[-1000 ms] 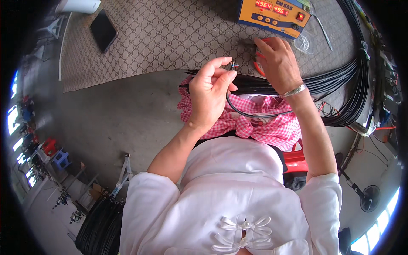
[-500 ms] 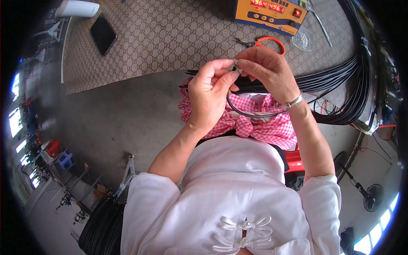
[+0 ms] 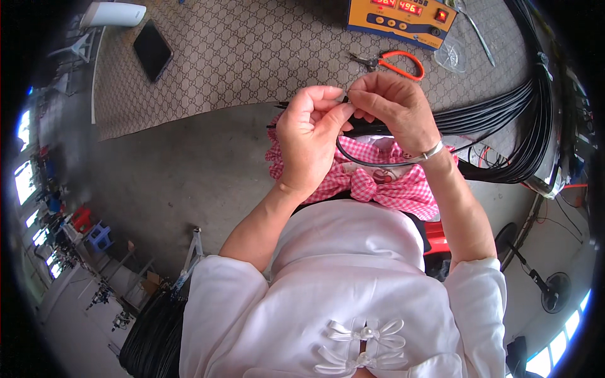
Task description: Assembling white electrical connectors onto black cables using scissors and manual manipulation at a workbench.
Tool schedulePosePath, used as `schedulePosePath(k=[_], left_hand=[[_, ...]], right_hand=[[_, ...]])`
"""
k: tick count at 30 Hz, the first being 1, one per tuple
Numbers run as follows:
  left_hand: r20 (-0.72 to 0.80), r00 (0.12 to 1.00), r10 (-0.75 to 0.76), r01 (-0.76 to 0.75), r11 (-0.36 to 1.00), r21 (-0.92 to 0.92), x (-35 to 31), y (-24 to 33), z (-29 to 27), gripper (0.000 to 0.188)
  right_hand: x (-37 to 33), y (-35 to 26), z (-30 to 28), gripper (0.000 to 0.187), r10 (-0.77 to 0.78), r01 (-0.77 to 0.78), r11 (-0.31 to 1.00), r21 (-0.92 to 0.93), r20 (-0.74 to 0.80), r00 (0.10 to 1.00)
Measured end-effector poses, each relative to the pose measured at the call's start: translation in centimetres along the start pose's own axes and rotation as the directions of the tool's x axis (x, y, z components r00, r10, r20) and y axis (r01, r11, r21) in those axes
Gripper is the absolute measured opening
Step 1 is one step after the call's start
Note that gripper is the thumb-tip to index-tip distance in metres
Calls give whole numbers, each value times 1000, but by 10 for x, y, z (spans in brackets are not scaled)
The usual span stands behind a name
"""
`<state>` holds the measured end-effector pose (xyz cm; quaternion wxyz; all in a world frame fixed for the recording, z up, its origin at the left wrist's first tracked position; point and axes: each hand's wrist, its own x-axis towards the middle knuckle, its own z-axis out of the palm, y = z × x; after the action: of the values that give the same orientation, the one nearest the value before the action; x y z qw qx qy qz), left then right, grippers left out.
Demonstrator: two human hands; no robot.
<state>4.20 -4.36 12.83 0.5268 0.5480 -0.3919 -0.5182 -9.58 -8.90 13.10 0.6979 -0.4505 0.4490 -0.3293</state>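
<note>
My left hand (image 3: 313,135) and my right hand (image 3: 398,112) meet fingertip to fingertip just off the table's near edge. The left one pinches the end of a black cable (image 3: 377,165), which loops down below the fingers and passes toward my right wrist. At the same spot the right thumb and forefinger are pressed together; whatever tiny piece lies between them is mostly hidden. Behind the hands, a thick bundle of black cables (image 3: 488,113) runs along the table edge. Beyond them lie pliers with orange handles (image 3: 403,63).
A yellow and blue control box (image 3: 400,25) with a lit display stands at the back, a small clear dish (image 3: 450,57) and metal tweezers (image 3: 480,41) beside it. A black phone (image 3: 153,50) lies on the patterned table cover (image 3: 233,50). Pink checked cloth (image 3: 397,195) covers my lap.
The small silvery piece that showed between my fingertips is now mostly covered by them. My right hand has shifted slightly left; my left hand stays nearly in place.
</note>
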Motion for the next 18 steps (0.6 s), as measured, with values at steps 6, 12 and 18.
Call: schedulePosePath(k=[6, 12, 18], left_hand=[[-39, 998, -41, 35, 988, -151, -3, 0, 2, 16], [-27, 1000, -8, 2, 980, -200, -4, -4, 2, 15], [-28, 999, -36, 29, 975, -221, -6, -3, 3, 17]], right_hand=[[-4, 7, 9, 10, 47, -25, 968, 251, -83, 995], [-8, 16, 24, 9, 163, -48, 737, 674, -108, 981], [-11, 12, 22, 8, 123, -44, 899, 436, -154, 980]])
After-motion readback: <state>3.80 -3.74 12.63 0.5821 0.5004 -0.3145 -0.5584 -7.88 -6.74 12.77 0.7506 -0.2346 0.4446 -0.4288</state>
